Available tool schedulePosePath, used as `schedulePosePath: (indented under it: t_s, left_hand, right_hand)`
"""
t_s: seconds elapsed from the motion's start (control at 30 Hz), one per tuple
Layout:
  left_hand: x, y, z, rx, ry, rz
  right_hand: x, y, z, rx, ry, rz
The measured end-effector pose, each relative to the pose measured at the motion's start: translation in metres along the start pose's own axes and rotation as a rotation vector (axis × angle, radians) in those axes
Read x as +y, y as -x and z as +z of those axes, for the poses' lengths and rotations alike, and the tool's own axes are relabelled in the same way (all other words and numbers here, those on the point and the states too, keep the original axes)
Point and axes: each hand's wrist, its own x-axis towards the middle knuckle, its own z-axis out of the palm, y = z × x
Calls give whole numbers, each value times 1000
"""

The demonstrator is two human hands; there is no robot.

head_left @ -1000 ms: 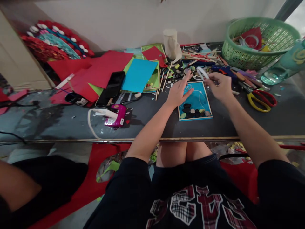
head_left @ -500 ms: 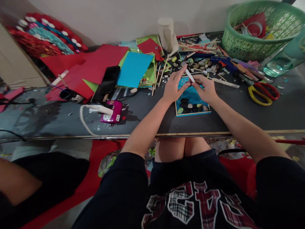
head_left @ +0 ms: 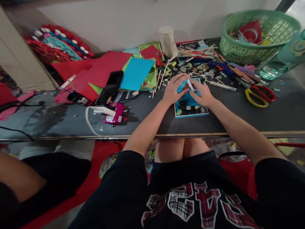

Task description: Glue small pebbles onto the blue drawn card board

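Observation:
A narrow white strip (head_left: 190, 84) is held between my two hands above a small blue picture panel (head_left: 184, 94). My left hand (head_left: 174, 89) curves in from the left, its fingertips at the strip's upper end. From the other side, my right hand (head_left: 203, 93) pinches the lower end between thumb and fingers. Light wooden sticks edge the panel, which lies flat on the table. Black, white and yellowish pebbles (head_left: 189, 108) fill its near part, and white line drawing shows higher up. My hands cover some of the panel.
Loose pebbles, sticks and a glue gun (head_left: 221, 66) lie behind my hands. Right of them are scissors (head_left: 258, 95) and a green basket (head_left: 252, 52). Coloured paper (head_left: 135, 74), a phone (head_left: 114, 82) and a purple power adapter (head_left: 116, 113) lie leftward. Another person's arm (head_left: 21, 178) shows lower left.
The view has shifted slightly, so the tabletop things appear a little lower. The white strip has tilted and dropped closer to the panel, with both hands still around it.

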Motion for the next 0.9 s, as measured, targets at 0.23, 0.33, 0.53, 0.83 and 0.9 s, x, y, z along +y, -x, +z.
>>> schedulePosePath:
  t_s: [0.23, 0.33, 0.53, 0.83, 0.9]
  left_hand:
    - [-1, 0, 0, 52, -47, 37]
    - [-1, 1, 0, 48, -46, 24]
    - [0, -1, -3, 53, -31, 15]
    - [15, -3, 1, 188, -137, 125]
    - [18, -2, 4, 207, -155, 129]
  right_hand:
    - [-7, 1, 1, 40, -152, 95]
    - [-11, 0, -2, 45, -231, 131]
    - [-13, -3, -4, 105, -501, 225]
    - [-6, -5, 2, 147, -349, 150]
    - [-5, -5, 2, 76, -251, 114]
